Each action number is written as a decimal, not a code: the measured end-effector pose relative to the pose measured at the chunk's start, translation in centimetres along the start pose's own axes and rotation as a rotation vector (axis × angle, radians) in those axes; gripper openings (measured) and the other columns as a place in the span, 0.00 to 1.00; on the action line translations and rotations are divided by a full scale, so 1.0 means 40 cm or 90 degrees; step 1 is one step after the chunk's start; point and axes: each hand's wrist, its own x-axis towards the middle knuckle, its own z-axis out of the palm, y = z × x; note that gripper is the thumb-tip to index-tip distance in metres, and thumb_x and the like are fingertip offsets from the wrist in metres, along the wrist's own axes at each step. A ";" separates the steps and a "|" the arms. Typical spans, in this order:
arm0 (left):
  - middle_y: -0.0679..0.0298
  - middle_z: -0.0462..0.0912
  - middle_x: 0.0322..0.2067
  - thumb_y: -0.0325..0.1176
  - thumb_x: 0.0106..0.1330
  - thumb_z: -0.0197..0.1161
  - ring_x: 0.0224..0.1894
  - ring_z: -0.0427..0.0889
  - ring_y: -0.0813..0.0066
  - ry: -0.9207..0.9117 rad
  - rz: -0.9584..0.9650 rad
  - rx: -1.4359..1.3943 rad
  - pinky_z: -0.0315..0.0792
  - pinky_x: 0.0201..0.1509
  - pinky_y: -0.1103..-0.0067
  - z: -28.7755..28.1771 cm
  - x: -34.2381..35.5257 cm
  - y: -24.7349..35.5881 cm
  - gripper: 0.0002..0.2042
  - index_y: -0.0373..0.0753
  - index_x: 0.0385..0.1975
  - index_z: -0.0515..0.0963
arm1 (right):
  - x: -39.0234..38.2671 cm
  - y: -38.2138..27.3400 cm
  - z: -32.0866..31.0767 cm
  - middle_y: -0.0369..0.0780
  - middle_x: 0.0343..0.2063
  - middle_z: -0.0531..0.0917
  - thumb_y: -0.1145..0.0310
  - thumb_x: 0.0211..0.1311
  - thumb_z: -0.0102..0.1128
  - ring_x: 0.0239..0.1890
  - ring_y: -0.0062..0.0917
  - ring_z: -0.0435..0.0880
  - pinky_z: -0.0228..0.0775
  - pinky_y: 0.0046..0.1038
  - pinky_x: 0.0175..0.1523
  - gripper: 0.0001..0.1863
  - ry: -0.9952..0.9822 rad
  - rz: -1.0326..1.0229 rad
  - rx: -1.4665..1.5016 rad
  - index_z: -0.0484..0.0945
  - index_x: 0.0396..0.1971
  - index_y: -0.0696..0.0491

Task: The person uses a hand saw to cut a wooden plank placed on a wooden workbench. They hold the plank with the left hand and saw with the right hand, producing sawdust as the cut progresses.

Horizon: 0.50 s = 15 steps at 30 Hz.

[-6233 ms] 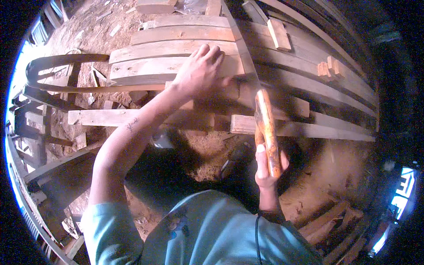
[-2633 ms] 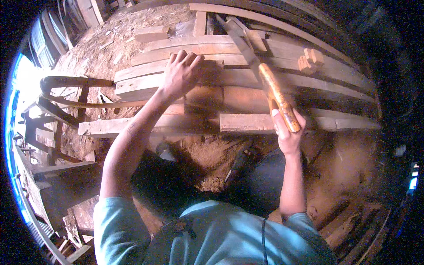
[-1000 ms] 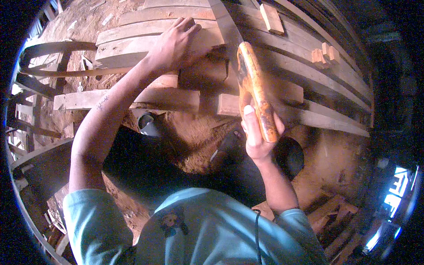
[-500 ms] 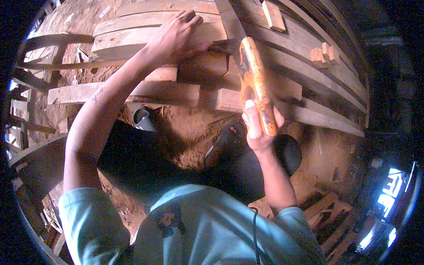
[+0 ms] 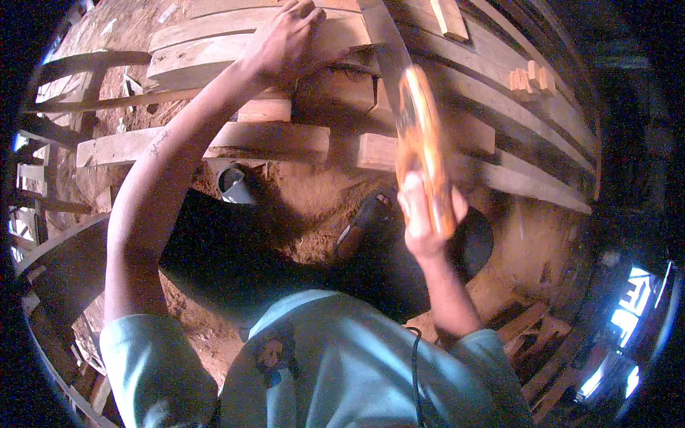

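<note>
A hand saw with a worn orange-yellow wooden handle (image 5: 422,121) is in my right hand (image 5: 428,210), whose fingers are wrapped round the grip's lower end. The saw's grey blade (image 5: 383,25) runs away from me, beside the right ends of several pale boards, and its far end leaves the picture. Higher up on the left, my left hand (image 5: 285,36) bears down on one wooden board (image 5: 203,63), its fingers curled over the wood. The thumb side of that hand lies along the board near the blade. The blade's teeth are too blurred to make out.
Several long planks (image 5: 499,103) stretch to the right, bearing a short wood block (image 5: 449,18) and small offcuts (image 5: 531,80). Nearer are a short beam (image 5: 378,150) and a grey cylindrical cup-like thing (image 5: 234,184). Wooden slats (image 5: 549,357) lie at lower right.
The saw and my right hand have come back toward me and slightly right. My left hand stays on the board, while the whole view has shifted a little.
</note>
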 end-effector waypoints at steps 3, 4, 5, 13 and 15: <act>0.48 0.78 0.50 0.33 0.55 0.70 0.57 0.76 0.44 0.045 0.014 0.039 0.75 0.63 0.60 0.048 -0.004 -0.035 0.24 0.34 0.53 0.76 | -0.038 -0.017 0.008 0.36 0.21 0.80 0.73 0.68 0.63 0.19 0.19 0.78 0.69 0.24 0.24 0.05 -0.001 -0.066 -0.073 0.80 0.33 0.59; 0.49 0.78 0.50 0.34 0.56 0.70 0.57 0.76 0.45 0.026 0.022 0.036 0.75 0.63 0.61 0.046 -0.009 -0.033 0.23 0.34 0.52 0.76 | -0.015 -0.049 0.019 0.36 0.20 0.80 0.73 0.68 0.63 0.19 0.20 0.78 0.69 0.25 0.24 0.06 -0.025 -0.137 -0.166 0.80 0.31 0.58; 0.49 0.78 0.49 0.34 0.57 0.70 0.57 0.76 0.45 0.015 0.033 0.033 0.76 0.63 0.61 0.040 0.001 -0.030 0.22 0.34 0.52 0.77 | 0.003 -0.062 0.027 0.37 0.19 0.80 0.73 0.67 0.63 0.18 0.22 0.78 0.69 0.27 0.25 0.06 -0.028 -0.190 -0.231 0.80 0.30 0.58; 0.49 0.80 0.47 0.44 0.60 0.72 0.55 0.78 0.46 -0.019 0.062 -0.004 0.76 0.63 0.61 -0.013 0.030 0.010 0.25 0.35 0.52 0.77 | 0.020 -0.050 0.000 0.32 0.20 0.77 0.73 0.68 0.66 0.17 0.15 0.72 0.63 0.20 0.21 0.06 -0.007 0.032 0.011 0.78 0.31 0.56; 0.49 0.80 0.47 0.45 0.58 0.73 0.55 0.78 0.45 -0.007 0.060 -0.028 0.75 0.63 0.60 -0.016 0.039 0.010 0.27 0.34 0.52 0.77 | 0.020 -0.037 0.021 0.31 0.20 0.77 0.74 0.67 0.67 0.17 0.14 0.72 0.62 0.20 0.21 0.06 0.012 0.023 0.041 0.78 0.31 0.55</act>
